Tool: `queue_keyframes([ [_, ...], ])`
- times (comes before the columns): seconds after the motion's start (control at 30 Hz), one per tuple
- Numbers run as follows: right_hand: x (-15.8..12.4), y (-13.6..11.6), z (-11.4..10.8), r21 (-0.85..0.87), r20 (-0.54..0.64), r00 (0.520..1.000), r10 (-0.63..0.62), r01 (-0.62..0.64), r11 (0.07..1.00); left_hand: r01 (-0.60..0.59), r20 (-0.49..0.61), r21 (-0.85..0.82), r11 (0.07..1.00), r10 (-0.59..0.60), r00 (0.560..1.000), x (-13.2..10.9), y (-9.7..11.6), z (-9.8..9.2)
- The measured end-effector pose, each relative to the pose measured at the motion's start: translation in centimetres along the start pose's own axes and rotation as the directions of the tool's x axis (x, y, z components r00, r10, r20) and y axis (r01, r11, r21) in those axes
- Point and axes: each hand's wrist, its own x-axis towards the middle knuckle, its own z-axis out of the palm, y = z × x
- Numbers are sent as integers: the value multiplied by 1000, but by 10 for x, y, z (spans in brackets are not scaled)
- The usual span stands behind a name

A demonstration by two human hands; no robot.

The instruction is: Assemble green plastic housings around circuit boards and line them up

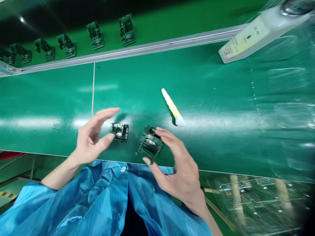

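Observation:
My right hand [180, 164] grips a black mechanical assembly [150, 143] between thumb and fingers. The assembly is tilted, with an open frame and a pale part inside. To its left a similar black frame-like assembly [120, 131] stands on the green work surface. Beside that one is my left hand [94, 136], its thumb and fingers apart. The left thumb tip comes close to the assembly's left edge; whether it touches, I cannot tell. Behind the right hand lies a white and yellow pen-like tube [173, 107].
A raised shelf with a metal rail [147, 47] runs along the back, bearing several similar black assemblies [127, 29] in a row. At the back right leans a white labelled bottle [256, 36]. Clear plastic sheeting [290, 111] covers the right end, with clear trays [261, 200] below the edge.

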Motion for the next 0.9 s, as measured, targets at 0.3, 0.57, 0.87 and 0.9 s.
queue_keyframes([
  [0.3, -3, 10, 32, -75, 146, 974, 170, -161, 984, 172, 175, 365, 915, -249, 953, -26, -48, -24],
  [0.57, 31, -27, 20, -318, 192, 971, -142, 199, 927, 228, 181, -105, 968, -206, 962, -24, -59, -12],
  [0.87, 38, -33, 15, -277, 180, 962, -204, 248, 928, 160, 211, -199, 967, -117, 971, -25, -60, -13],
  [0.9, 36, -32, 15, -266, 180, 965, -190, 233, 935, 150, 206, -198, 969, -108, 973, -25, -60, -13],
])
